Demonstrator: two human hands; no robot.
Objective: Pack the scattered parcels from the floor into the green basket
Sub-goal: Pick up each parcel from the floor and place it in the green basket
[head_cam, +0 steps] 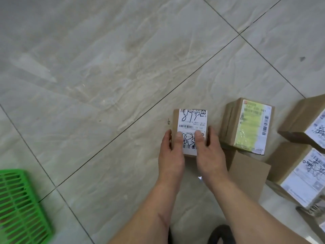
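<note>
A small cardboard parcel with a white label marked in black pen is held between both hands above the floor. My left hand grips its left side, thumb on the label. My right hand grips its right side, thumb also on top. The green basket shows only a slatted corner at the lower left, well apart from the parcel.
More cardboard parcels lie on the tiled floor at the right: one with a yellow-green label, a plain one under my right wrist, and two at the right edge. A dark object sits at the bottom.
</note>
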